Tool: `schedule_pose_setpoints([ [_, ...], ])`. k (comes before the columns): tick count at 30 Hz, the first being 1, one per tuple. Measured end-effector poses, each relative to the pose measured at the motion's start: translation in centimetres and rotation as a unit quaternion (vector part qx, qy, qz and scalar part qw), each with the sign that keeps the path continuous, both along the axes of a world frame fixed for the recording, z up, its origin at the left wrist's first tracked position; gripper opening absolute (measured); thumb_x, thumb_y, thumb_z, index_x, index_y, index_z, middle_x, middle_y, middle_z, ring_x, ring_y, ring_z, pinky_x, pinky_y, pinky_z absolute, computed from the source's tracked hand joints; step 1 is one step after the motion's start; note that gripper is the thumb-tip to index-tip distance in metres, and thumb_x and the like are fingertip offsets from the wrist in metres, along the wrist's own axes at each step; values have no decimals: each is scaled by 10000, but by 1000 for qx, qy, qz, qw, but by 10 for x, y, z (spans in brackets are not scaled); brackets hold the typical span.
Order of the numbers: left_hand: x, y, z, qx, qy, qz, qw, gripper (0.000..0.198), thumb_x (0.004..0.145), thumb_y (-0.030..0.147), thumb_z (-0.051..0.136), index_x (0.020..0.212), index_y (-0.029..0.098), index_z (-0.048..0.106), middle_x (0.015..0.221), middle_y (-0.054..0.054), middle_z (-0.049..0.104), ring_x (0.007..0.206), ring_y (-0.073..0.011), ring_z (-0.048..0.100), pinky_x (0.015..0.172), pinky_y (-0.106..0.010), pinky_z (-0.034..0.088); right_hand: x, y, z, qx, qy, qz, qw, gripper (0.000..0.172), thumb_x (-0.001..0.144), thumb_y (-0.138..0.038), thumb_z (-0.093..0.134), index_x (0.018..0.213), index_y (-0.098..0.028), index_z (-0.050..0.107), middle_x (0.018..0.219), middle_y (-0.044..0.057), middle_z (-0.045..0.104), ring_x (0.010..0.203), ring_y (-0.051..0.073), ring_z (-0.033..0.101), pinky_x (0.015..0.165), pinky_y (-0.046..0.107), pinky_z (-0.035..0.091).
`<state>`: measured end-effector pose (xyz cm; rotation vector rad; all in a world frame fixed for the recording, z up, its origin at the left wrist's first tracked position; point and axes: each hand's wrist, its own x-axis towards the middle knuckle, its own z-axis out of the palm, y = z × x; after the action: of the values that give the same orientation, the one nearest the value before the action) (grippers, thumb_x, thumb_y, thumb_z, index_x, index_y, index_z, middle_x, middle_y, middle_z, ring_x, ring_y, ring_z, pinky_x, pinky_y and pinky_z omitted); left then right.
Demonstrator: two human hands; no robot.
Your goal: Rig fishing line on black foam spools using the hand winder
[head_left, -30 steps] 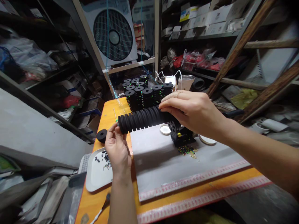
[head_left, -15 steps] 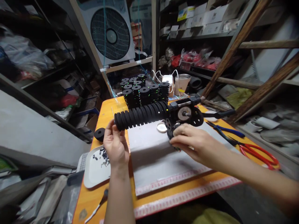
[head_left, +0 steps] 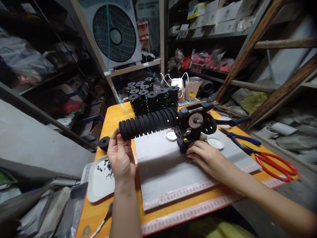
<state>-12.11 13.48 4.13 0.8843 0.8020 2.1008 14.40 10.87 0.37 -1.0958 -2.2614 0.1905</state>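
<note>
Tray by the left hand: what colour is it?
White tray, holding small dark parts; clearest in the head view.

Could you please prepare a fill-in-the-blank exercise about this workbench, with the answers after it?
1. The left hand grips the end of a row of ___ spools mounted on the winding machine.
2. The right hand rests on the ___ mat at the machine's base.
3. The scissors near the table's right edge have ___ handles.
4. The white tray of small parts lies to the ___ of the mat.
Missing words: black; grey; red; left.
</note>
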Motion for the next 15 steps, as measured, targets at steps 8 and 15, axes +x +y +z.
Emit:
schedule_pose_setpoints([
  [8,0,1,1,6,-12,2,1000,169,826,309,714,971,222,730,1048,-27,748,976,-131,683,946,-259,517,-9,7,98,145,137,16,980,207,823,-132,670,987,-245,617,920,8,695,811,169,675,748,302,549],
  [15,-1,0,-1,-11,-8,10,1000,229,818,348,719,1005,216,721,985,-41,759,945,-143,697,909,-261,527,-56,28,131,320,39,22,946,181,867,-91,610,999,-210,577,899,-20,713,748,103,679,702,207,551],
])
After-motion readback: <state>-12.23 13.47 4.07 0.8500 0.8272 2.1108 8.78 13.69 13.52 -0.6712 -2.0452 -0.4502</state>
